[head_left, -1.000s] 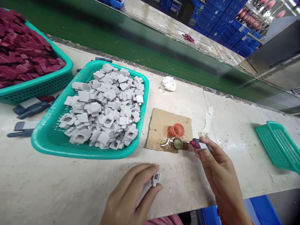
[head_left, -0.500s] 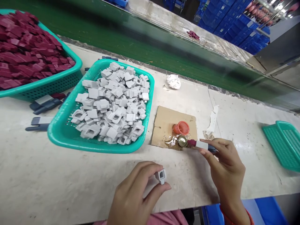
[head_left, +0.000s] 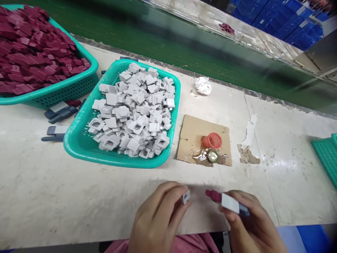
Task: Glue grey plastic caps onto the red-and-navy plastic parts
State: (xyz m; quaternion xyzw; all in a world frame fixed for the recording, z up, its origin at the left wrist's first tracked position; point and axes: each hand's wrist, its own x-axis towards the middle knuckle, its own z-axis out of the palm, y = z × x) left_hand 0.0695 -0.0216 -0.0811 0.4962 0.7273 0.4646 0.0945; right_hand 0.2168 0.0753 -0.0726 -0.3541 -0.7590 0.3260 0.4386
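In the head view, the left hand point(head_left: 162, 218) is clamping a small grey piece point(head_left: 185, 197) between thumb and fingers, its opening showing. The right hand point(head_left: 252, 223) is pinching a joined part point(head_left: 230, 203) of maroon, grey and dark blue, its maroon end pointing toward the grey piece but apart from it. Beyond them, a red cup point(head_left: 215, 140) and a bottle cap point(head_left: 212, 155) are resting on wet cardboard point(head_left: 196, 127).

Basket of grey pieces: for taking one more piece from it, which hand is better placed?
Left, likely: the left hand is nearer the basket, though it holds a grey piece. The right hand is farther, holding a longer piece.
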